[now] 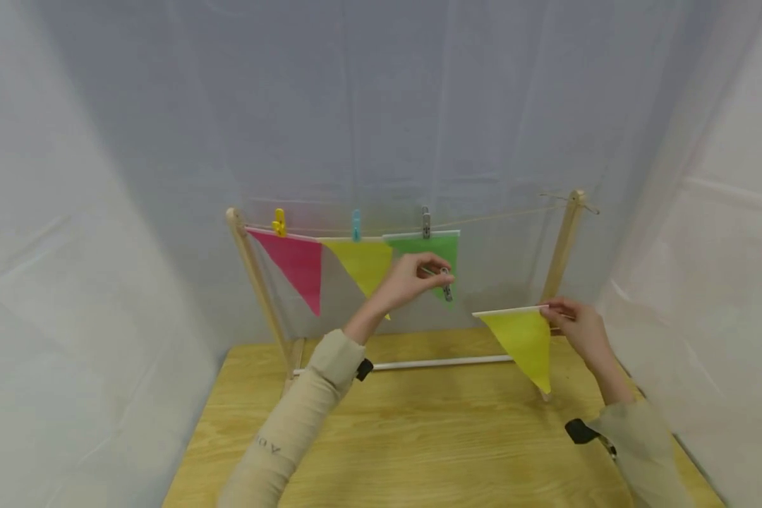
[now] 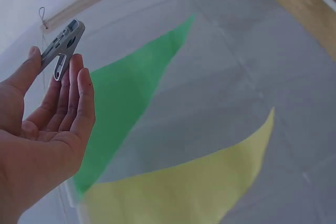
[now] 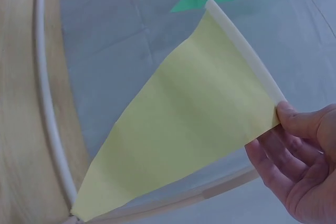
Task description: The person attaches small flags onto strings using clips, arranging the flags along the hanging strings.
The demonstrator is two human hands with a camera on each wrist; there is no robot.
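Nearest the head camera, two beige sleeves are seen reaching over the pale wooden table (image 1: 419,451). A grey plastic clothes peg (image 2: 63,46) is pinched between the thumb and fingertips (image 2: 79,80) of the left hand (image 1: 413,279), the remaining fingers being loosely curved beneath it; it is held up in front of the green triangular paper pennant (image 1: 434,250). The white-edged top corner of a loose yellow triangular paper pennant (image 1: 525,342) is nipped between the thumb and forefinger of the right hand (image 1: 578,328), so that the flag hangs point-down just above the table, near the right-hand post of the wooden rack (image 1: 561,247). Three flags are already pegged along the thin string (image 1: 502,215): a pink pennant (image 1: 295,264) under a yellow peg (image 1: 279,222), a second yellow pennant (image 1: 365,264) under a blue peg (image 1: 355,226), and the green one under another grey peg (image 1: 425,222). The step in hand is judged to be the hanging of a fourth flag; the bare stretch of string right of the green flag would have to be met by the flag's white strip, and the peg squeezed open over both. The loose flag looks flat, thin and uncreased.
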